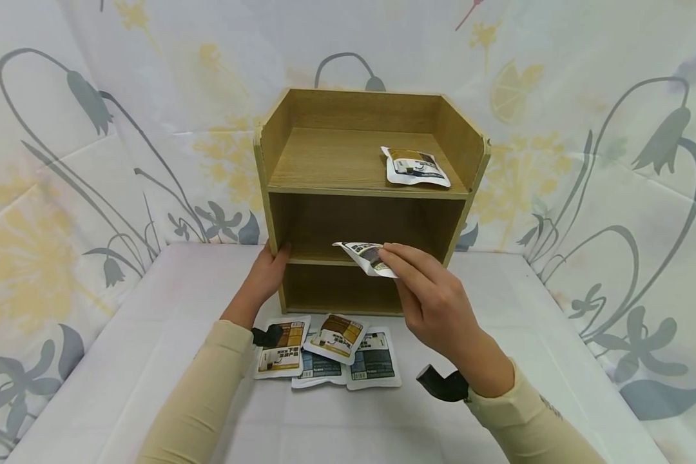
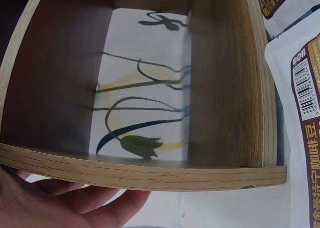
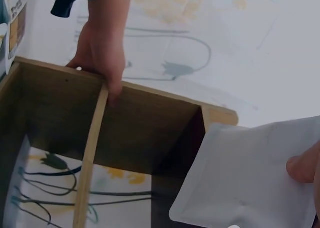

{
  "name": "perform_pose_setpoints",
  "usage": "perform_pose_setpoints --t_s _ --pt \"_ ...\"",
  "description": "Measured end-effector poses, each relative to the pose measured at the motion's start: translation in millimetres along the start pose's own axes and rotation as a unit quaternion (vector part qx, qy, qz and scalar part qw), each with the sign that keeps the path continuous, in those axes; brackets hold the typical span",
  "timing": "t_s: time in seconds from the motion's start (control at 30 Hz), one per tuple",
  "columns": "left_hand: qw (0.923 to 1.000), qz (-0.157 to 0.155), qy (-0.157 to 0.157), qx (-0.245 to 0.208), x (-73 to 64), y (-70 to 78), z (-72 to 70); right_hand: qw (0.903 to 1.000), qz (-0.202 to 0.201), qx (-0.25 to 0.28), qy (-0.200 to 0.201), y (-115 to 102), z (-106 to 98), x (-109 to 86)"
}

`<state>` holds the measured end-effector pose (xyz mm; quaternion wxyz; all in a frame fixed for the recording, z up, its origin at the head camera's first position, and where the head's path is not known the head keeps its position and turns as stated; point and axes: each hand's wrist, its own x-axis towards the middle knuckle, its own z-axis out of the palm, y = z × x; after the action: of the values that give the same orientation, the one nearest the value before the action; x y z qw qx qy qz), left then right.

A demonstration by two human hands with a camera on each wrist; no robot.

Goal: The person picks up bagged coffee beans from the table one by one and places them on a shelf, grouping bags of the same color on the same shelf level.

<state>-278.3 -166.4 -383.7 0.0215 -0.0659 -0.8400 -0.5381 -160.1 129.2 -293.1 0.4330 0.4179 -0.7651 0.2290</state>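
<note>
A wooden shelf unit (image 1: 325, 154) with a top tray and two compartments stands on the table. My left hand (image 1: 269, 274) grips its left side panel, thumb on the inner side at the middle board; the left wrist view shows fingers (image 2: 120, 208) along the panel's outer side. In front of the compartments, my right hand (image 1: 441, 299) pinches a coffee pouch (image 1: 367, 256) by its edge, held tilted in the air. The pouch's plain white back (image 3: 250, 173) faces the right wrist view. Another coffee pouch (image 1: 414, 167) lies on the top tray, toward the right.
Several coffee pouches (image 1: 374, 361) overlap on the white table (image 1: 325, 425) in front of the unit, one brown-and-yellow pouch (image 1: 336, 338) on top. A flower-printed cloth (image 1: 168, 161) hangs behind and at the sides. Each wrist wears a black camera mount (image 1: 443, 385).
</note>
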Motion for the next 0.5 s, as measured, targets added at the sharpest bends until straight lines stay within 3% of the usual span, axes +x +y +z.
perform_pose_setpoints --t_s 0.5 --pt "1.0000 -0.001 0.000 0.003 -1.1 0.5 -0.9 0.9986 -0.032 -0.012 0.040 3.4 -0.5 20.8"
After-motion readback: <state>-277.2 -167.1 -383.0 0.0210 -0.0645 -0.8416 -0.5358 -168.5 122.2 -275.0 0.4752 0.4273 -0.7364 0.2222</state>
